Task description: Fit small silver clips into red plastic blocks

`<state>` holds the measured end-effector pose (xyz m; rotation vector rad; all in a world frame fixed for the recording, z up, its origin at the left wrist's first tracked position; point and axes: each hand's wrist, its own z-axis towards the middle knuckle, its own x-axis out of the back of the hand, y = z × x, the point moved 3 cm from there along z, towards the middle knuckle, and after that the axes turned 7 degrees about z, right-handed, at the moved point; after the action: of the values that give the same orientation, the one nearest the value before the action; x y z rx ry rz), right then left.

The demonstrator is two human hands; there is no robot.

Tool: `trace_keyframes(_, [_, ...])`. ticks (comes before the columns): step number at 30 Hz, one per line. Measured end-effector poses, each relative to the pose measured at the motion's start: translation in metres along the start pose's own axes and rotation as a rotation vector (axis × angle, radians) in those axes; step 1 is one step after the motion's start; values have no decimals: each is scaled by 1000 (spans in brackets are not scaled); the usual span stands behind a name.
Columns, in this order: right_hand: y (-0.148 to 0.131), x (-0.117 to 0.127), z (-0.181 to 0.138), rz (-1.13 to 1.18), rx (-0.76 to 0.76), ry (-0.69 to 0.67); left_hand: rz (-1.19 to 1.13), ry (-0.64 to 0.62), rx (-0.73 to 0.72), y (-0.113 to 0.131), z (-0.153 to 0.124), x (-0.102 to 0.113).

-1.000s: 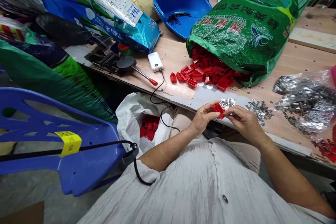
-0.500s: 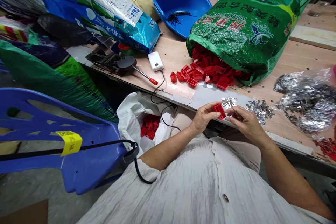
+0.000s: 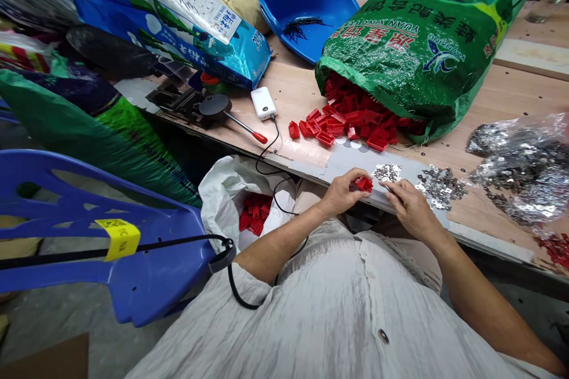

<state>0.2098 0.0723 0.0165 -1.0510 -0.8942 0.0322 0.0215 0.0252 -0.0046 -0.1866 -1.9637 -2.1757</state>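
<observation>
red clip [image 3: 363, 183] held in left hand [image 3: 341, 194], right hand [image 3: 411, 206] pinched narrow, contents unclear; clip could be dropped off desk [image 3: 502, 95] edge if loosened.

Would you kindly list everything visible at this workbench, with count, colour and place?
green sack: one, green, lying on the table, mouth open
loose red parts: many, red, spilling from the sack's mouth
blue basin: one, blue, far table end
blue bag: one, blue, far left
power bank: one, white, on table, cabled
metal pieces: many, silver, heaps near table's front edge
clear bag: one, clear, right, holding metal pieces
white bag: one, white, below table edge, red parts inside
chair: one, blue, left
red part: one, red, held at table's front edge
left hand: one, gripping the red part
right hand: one, beside it, contents unclear
</observation>
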Motion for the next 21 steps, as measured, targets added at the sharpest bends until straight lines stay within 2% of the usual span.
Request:
trace_keyframes(4, [-2,-1,3,-39,-7,20,36,-15,11,-5,3,2])
trace_keyframes(8, [-5,0,6,-13,-7,20,-112,-51,1,-4,4,-1])
trace_keyframes(11, [-2,0,7,64,-91,12,-227,-49,0,0,3,-4])
trace_keyframes(16, [1,-3,7,446,-273,-78,-400,-25,-59,13,-4,-8])
trace_keyframes(19, [-3,-6,8,701,-369,-149,-396,-12,-85,19,-9,-11])
trace_keyframes(21, [-3,-6,9,762,-405,-162,-378,2,-90,19,-11,-12])
